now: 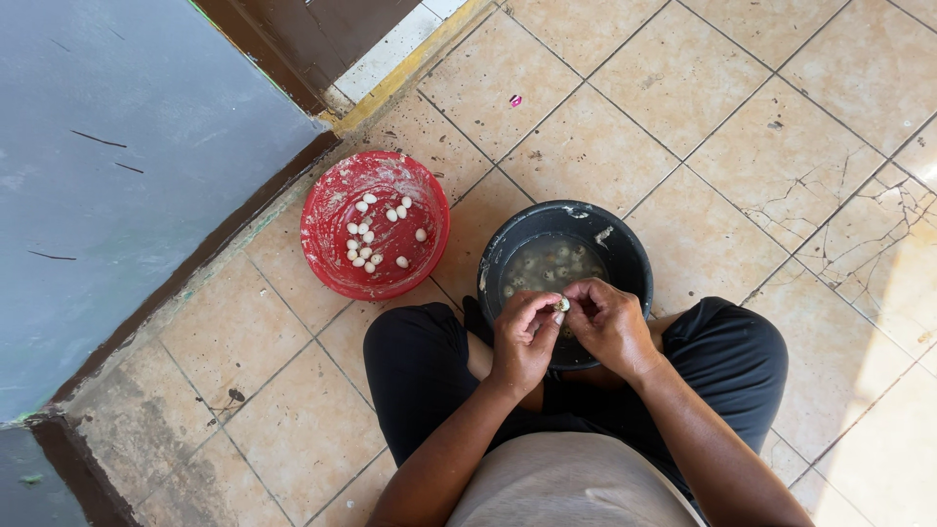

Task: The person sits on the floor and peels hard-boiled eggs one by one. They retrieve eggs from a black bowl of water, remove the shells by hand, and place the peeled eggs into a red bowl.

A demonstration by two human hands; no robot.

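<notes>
We see our left hand (523,335) and right hand (607,322) meeting over the near rim of a black bucket (625,244) of cloudy water, both fingertip grips pinched on one small pale clove (562,305) held between them. A red bowl (332,210) of peeled cloves sits to the left on the tiled floor (742,117).

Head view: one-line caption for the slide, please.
Both hands peel a small pale piece over a black bucket, red bowl of white pieces beside.
</notes>
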